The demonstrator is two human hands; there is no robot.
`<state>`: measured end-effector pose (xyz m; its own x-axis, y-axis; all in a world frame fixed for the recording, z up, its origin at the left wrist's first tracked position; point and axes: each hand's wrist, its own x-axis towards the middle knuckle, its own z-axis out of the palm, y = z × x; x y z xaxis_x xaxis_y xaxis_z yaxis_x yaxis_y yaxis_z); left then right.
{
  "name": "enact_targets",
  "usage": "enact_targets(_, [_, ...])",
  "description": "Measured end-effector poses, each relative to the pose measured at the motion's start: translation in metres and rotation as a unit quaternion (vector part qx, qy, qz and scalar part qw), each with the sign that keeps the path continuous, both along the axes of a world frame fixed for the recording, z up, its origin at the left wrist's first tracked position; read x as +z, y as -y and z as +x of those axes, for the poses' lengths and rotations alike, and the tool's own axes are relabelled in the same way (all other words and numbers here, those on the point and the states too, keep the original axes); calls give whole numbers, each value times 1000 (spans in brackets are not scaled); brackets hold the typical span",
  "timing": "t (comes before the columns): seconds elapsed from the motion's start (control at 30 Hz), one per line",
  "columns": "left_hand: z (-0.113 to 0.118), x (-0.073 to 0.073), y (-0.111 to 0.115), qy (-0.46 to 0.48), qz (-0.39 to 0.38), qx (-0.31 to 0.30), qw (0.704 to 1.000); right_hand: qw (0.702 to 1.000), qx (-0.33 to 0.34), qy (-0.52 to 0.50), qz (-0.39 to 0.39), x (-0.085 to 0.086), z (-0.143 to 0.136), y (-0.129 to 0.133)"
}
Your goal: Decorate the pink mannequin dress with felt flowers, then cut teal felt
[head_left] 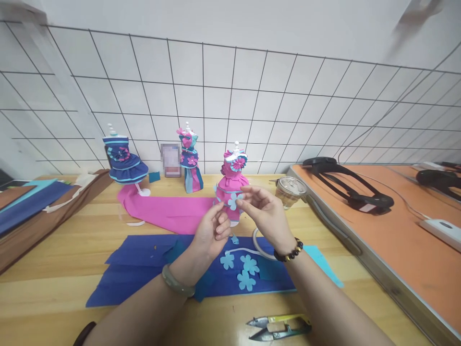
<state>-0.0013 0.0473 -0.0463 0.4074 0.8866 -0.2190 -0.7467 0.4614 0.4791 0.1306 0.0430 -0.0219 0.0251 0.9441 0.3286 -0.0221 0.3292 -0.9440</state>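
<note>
A light blue paper flower [233, 201] is in front of the small pink dress [230, 185] on a white mannequin stand. My right hand [269, 214] reaches in from the right, thumb and forefinger at the flower's right edge. My left hand [214, 229] is on the flower's other side, its fingers curled in and its thumb and forefinger tips close to the dress; whatever they pinch is hidden. Below my hands, several cut blue flowers [247, 280] lie on dark blue crepe paper [144, 269]. A roll of white tape [259, 242] rests partly behind my right wrist.
Thread snips [277, 327] lie at the front edge. Two other dressed mannequins [124, 161] stand toward the back, with a pink paper strip [173, 211] between. A lidded glass jar [290, 191] sits at right, beside an orange surface [406, 250] holding a black headset strap [347, 185].
</note>
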Motion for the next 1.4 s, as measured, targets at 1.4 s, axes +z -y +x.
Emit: enact_targets(1.4, [-1,-7,-4,19,26,-25,999,999,-42,-17,-3,-16,-13,-17])
